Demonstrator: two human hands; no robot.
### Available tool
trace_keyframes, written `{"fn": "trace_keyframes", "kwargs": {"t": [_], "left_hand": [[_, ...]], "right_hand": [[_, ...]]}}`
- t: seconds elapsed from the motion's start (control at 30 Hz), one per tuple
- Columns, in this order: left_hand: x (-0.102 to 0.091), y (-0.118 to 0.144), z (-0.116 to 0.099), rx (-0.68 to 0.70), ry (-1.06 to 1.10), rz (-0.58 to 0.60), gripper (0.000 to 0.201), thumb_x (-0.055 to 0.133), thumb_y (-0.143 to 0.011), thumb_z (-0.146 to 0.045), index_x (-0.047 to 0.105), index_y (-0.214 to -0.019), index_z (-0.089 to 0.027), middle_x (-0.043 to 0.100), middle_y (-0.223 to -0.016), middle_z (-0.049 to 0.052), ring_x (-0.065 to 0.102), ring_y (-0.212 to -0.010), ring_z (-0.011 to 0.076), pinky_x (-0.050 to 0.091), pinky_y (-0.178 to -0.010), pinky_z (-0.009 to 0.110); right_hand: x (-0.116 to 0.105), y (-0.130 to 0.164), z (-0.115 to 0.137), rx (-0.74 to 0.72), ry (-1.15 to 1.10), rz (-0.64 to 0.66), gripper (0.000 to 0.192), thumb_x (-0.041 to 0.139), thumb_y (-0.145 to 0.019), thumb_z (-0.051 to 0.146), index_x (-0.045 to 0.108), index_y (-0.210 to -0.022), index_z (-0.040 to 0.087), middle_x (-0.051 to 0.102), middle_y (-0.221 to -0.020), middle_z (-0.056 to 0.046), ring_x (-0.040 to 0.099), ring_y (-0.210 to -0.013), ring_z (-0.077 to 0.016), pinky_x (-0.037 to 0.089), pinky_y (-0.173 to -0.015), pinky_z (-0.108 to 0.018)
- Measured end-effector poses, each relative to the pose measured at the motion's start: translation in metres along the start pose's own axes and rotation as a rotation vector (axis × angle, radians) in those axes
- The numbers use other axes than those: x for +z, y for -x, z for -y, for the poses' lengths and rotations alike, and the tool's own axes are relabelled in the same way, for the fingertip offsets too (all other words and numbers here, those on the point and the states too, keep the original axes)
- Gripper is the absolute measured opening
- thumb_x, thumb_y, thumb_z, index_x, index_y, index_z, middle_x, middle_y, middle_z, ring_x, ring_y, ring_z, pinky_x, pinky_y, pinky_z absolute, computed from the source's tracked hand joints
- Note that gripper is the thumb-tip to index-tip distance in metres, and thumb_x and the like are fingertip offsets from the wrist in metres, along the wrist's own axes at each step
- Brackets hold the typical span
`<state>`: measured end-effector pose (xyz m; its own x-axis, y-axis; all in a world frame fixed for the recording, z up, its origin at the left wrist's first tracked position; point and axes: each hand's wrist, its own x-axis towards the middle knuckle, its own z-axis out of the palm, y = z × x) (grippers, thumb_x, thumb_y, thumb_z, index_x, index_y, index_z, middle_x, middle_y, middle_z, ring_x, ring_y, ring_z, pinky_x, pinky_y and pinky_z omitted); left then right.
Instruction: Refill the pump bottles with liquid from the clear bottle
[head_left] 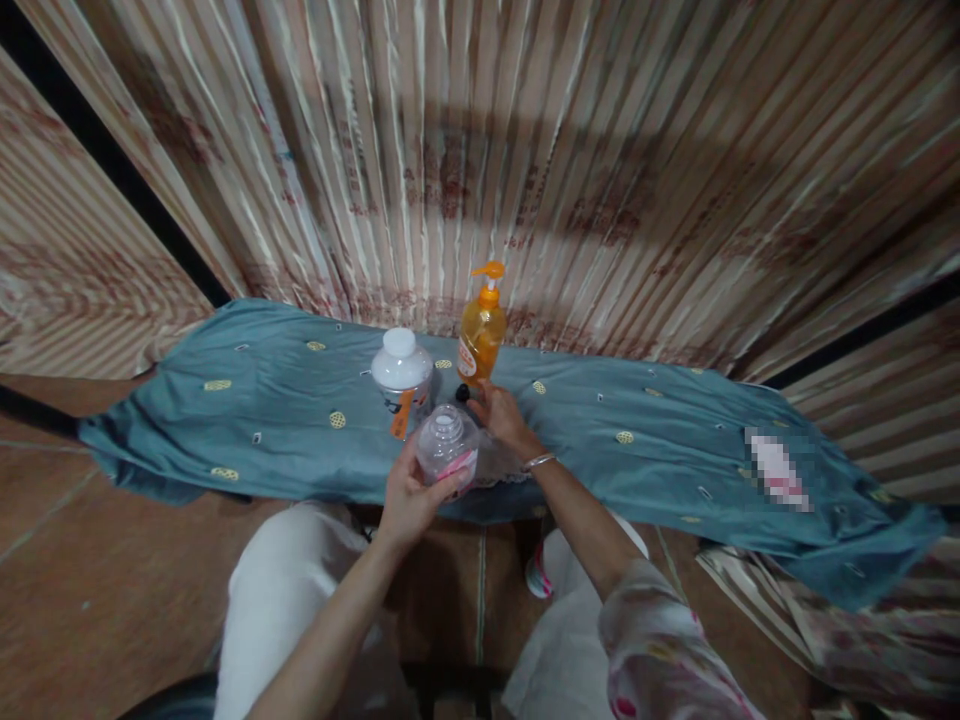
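Head view: L hand (409, 500) is wrapped round a clear plastic bottle (448, 447), fingers curled on its side, thumb across the pink label; bottle tilted, its open neck facing up toward the camera. R hand (501, 415) sits just beyond and to the right of the bottle, fingertips pinched on a small dark cap (463, 393), which lies at or just above the cloth; can't tell if it's lifted. Silver bangle (539, 461) on the R wrist.

Just past the R fingertips, touching-close: orange pump bottle (481, 338), upright, pump nozzle pointing left. Left of those fingertips and just beyond the L fingers: white lidded jar (402, 373), upright, w/ an orange tag hanging down its front.

All of it rests on a teal cloth (262, 400) w/ small yellow embroidered spots, spread over a low surface. Striped curtain (600, 150) hangs behind. Below the hands: the person's knees in white trousers (285, 580), brown tiled floor (97, 560) underneath. Far to the right of the R hand, a blurred-out patch on the cloth; can't tell what it is.
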<state>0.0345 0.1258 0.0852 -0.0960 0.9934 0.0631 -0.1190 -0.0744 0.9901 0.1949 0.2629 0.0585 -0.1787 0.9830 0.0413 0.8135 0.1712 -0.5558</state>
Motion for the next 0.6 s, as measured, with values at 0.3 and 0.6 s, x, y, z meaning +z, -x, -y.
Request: {"fn": "trace_keyframes", "kwargs": {"t": [0.3,0.6], "left_hand": [[0.037,-0.057,0.031,0.12,-0.005,0.047,0.072,0.086,-0.058,-0.04,0.061,-0.122,-0.018,0.071,-0.115,0.007,0.066,-0.108,0.0241,0.05,-0.102,0.039],[0.039,-0.073,0.056,0.162,-0.103,0.094,0.091,0.087,-0.059,-0.034,0.048,-0.141,-0.02,0.058,-0.141,0.012,0.057,-0.129,0.0265,0.041,-0.113,0.041]], "right_hand": [[-0.031,0.056,-0.035,-0.041,-0.31,-0.102,0.037,0.051,-0.094,0.023,0.059,-0.13,0.02,0.071,-0.12,-0.009,0.068,-0.11,-0.0176,0.055,-0.095,-0.038],[-0.027,0.074,-0.037,-0.031,-0.405,-0.117,0.04,0.05,-0.088,0.023,0.059,-0.128,0.023,0.073,-0.121,-0.009,0.069,-0.109,-0.0174,0.054,-0.095,-0.036]]}}
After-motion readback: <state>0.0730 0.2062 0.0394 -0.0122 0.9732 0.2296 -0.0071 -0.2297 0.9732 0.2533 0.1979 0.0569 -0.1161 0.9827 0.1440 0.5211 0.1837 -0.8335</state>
